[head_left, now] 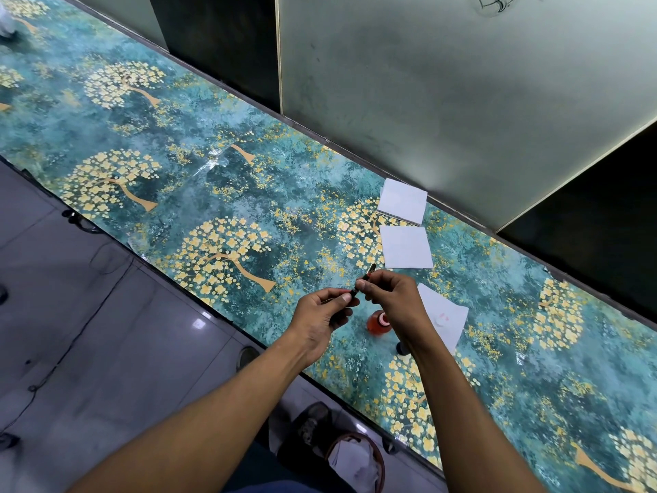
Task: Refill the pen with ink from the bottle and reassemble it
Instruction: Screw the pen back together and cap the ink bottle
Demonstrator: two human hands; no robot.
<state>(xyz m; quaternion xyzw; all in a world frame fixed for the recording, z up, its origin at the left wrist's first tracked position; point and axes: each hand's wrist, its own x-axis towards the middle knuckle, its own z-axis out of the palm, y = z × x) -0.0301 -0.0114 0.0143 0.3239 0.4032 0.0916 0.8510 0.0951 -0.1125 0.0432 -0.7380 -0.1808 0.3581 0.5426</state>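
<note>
Both my hands are raised above the teal flowered table [249, 193]. My right hand [391, 297] pinches the pen's front section [368, 272], its gold nib pointing up and away. My left hand [321, 311] grips the pen's other part, mostly hidden in the fingers, and the two parts meet between my thumbs. Below my right hand stands the ink bottle [377, 323], with red ink and an open mouth. A small dark cap [402, 348] lies by my right wrist, partly hidden.
Two white tissues [403, 201] [405, 247] lie near the back wall, and a third, ink-stained tissue [446, 320] lies right of the bottle. A bin [355, 460] with paper stands on the floor under the table edge. Cables run across the grey floor at left.
</note>
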